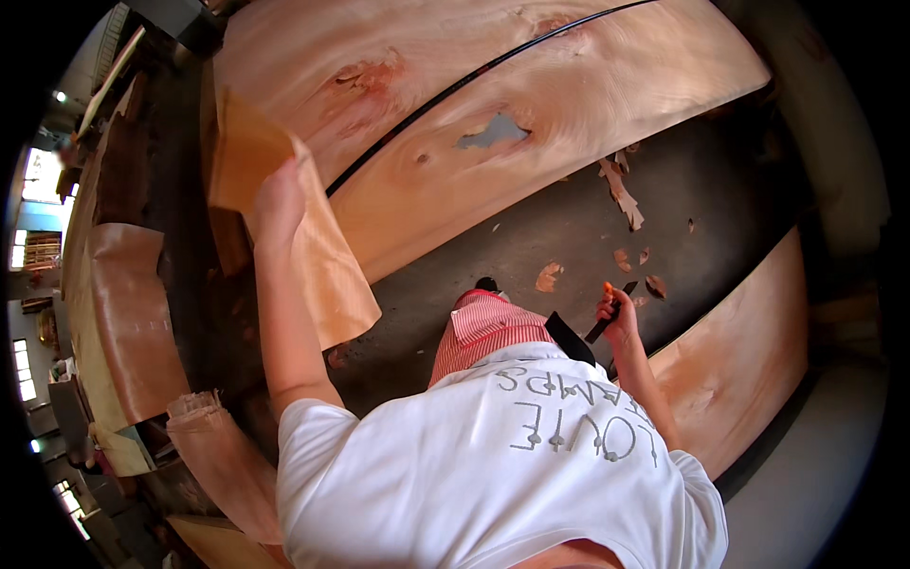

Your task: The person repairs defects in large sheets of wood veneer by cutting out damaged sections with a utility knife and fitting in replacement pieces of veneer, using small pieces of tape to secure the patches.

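My left hand (282,194) is closed on the upper edge of a bent sheet of light brown wood veneer (332,284), which hangs below and beside my forearm. My right hand (618,318) grips a dark, flat, blade-like tool (605,327); its exact kind is not clear. Something small and orange shows at that hand's fingertips. Beyond both hands lies a large veneer sheet (417,213) with reddish knots and a ragged hole (495,131). The dark surface (512,237) between the sheets carries torn veneer scraps (621,194).
A black cable (455,87) arcs over the large sheet. Another veneer sheet (739,351) lies at the right. Brown veneer pieces (133,318) and a rolled bundle (223,465) are at the left. A red striped apron (488,332) covers my front.
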{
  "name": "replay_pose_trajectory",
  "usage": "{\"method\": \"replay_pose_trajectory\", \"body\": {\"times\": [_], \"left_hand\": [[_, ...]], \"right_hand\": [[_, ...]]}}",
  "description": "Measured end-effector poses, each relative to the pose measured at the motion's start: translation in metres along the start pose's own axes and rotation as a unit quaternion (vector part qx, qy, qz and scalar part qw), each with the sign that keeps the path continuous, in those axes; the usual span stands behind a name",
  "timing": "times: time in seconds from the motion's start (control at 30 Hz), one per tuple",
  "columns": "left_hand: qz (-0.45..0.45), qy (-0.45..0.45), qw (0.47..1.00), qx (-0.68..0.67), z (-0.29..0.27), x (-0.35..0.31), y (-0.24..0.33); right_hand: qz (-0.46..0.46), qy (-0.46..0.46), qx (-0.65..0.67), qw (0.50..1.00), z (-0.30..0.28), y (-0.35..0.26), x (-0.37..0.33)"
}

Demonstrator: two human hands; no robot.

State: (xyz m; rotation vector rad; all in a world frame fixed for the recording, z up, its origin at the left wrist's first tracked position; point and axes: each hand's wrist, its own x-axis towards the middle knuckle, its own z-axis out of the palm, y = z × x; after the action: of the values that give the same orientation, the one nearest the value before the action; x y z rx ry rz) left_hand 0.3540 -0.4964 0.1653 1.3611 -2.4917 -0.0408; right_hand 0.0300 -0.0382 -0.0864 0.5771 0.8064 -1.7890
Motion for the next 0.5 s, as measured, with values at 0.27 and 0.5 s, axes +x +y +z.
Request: {"method": "replay_pose_trajectory", "body": {"times": [0.27,0.5], "left_hand": [[0.17,-0.144,0.975,0.004,0.015,0.073,0.122],[0.186,-0.149,0.969,0.062,-0.019,0.077,0.165]], "right_hand": [[-0.03,-0.044,-0.093,0.994,0.105,-0.075,0.081],[0.055,-0.075,-0.284,0.954,0.228,-0.103,0.189]]}}
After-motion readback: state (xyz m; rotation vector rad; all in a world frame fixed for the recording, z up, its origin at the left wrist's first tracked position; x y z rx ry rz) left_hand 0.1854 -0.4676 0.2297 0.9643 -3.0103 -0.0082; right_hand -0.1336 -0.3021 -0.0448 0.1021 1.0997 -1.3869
